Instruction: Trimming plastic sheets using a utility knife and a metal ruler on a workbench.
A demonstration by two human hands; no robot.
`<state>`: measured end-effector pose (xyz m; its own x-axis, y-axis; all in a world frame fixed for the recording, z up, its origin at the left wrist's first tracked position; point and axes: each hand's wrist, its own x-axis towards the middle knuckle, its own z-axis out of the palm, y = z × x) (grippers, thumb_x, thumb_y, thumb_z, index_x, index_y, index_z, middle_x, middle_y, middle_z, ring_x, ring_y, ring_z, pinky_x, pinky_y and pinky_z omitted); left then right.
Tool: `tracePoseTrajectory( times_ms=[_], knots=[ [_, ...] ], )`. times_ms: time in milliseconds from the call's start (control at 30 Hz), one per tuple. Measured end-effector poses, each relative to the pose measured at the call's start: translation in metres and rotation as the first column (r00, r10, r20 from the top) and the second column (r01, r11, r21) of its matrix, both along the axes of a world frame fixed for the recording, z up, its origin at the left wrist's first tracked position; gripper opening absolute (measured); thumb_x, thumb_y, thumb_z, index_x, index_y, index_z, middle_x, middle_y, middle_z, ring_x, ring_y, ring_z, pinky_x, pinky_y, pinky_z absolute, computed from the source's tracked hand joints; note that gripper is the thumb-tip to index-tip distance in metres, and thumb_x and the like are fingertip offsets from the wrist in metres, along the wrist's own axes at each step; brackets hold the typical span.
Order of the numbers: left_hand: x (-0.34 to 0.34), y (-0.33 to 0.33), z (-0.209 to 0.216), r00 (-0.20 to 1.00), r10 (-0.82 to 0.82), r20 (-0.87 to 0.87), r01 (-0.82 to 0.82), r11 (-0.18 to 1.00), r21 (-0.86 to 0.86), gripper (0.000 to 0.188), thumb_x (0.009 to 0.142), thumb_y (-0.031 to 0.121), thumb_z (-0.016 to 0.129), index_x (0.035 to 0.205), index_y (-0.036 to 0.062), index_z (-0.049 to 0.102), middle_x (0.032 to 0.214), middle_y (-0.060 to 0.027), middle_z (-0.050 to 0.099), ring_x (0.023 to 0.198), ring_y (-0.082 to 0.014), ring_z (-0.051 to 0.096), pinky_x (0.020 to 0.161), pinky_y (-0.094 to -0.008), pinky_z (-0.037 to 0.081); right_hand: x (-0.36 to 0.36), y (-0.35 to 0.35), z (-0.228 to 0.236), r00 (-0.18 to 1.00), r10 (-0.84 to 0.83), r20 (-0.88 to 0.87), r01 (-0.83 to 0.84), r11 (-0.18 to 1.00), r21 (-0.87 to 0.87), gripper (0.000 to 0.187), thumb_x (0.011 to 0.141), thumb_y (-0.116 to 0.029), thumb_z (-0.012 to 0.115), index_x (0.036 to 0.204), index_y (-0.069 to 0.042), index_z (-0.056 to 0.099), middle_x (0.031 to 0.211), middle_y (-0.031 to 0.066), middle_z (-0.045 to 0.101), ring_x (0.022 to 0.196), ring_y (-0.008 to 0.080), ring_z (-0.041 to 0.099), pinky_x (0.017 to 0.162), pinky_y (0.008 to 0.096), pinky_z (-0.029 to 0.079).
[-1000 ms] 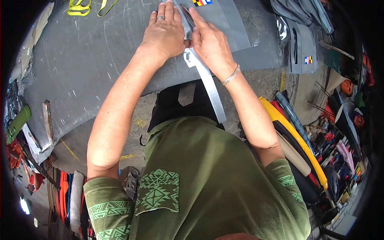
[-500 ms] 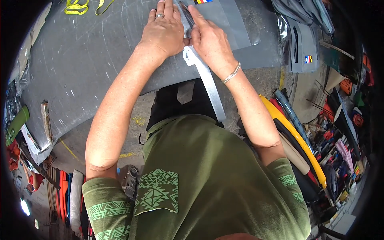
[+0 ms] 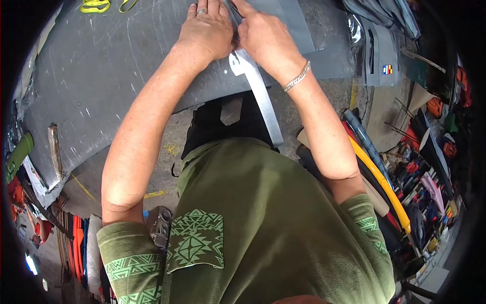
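My left hand (image 3: 206,33) lies flat near the far edge of the view, fingers stretched forward and pressing on grey sheet material. A ring shows on one finger. Close beside it, my right hand (image 3: 266,43) has its index finger pointing forward and its other fingers curled under. A narrow dark piece runs between the two hands; whether my right fingers grip it is hidden. From beneath the hands a long silvery strip (image 3: 262,99) with a notched pale end beside it hangs over the table's near edge. The grey sheet (image 3: 296,25) extends right of my right hand.
The dark grey worktable (image 3: 101,71) has chalky marks. A yellow measuring tape (image 3: 95,6) lies at far left, a wooden stick (image 3: 54,149) at the left edge. At right is a grey fabric piece (image 3: 377,61) with a coloured label. Rolls, including a yellow one (image 3: 374,164), stand at right.
The view has shifted slightly, so the table sits higher in it. My right hand and wrist have moved a little forward, while my left hand stays pressed flat.
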<state>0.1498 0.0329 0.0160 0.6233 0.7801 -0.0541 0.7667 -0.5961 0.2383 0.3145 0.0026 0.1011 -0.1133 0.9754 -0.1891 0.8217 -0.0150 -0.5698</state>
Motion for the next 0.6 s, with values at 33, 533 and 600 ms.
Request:
tracePoseTrajectory(
  times_ms=[33,533,600],
  knots=[
    [-0.013,-0.002,-0.023,0.908,-0.096,0.407,0.016,0.981,0.195,0.087,0.093,0.041,0.058,0.153,-0.0158,0.031,0.163,-0.0351,0.026,0.156,-0.0451,0.020,0.127,-0.0514,0.020,-0.006,0.000,0.015,1.000,-0.007,-0.022,0.006,0.999,-0.034,0.053,0.095,-0.009,0.051,0.148,-0.005,0.051,0.098,0.0336,0.069,0.093,0.0496,0.069,0.085,0.0557,0.055],
    [0.001,-0.004,0.030,0.967,-0.075,0.243,0.106,0.988,-0.117,0.102,0.094,0.053,0.064,0.156,-0.0156,0.022,0.167,-0.0329,0.016,0.158,-0.0424,0.014,0.128,-0.0489,0.016,0.015,-0.048,-0.006,0.993,-0.031,0.111,0.026,0.999,0.042,0.053,0.096,-0.010,0.057,0.149,-0.016,0.052,0.092,0.0245,0.070,0.087,0.0430,0.069,0.082,0.0520,0.056],
    [-0.001,-0.005,0.029,0.967,-0.064,0.246,0.095,0.989,-0.113,0.103,0.093,0.054,0.065,0.156,-0.0157,0.022,0.167,-0.0329,0.017,0.158,-0.0425,0.014,0.128,-0.0488,0.016,0.017,-0.057,-0.006,0.995,-0.027,0.094,0.020,0.996,0.081,0.053,0.096,-0.009,0.057,0.149,-0.015,0.052,0.090,0.0247,0.070,0.085,0.0430,0.069,0.082,0.0520,0.056]
  ],
)
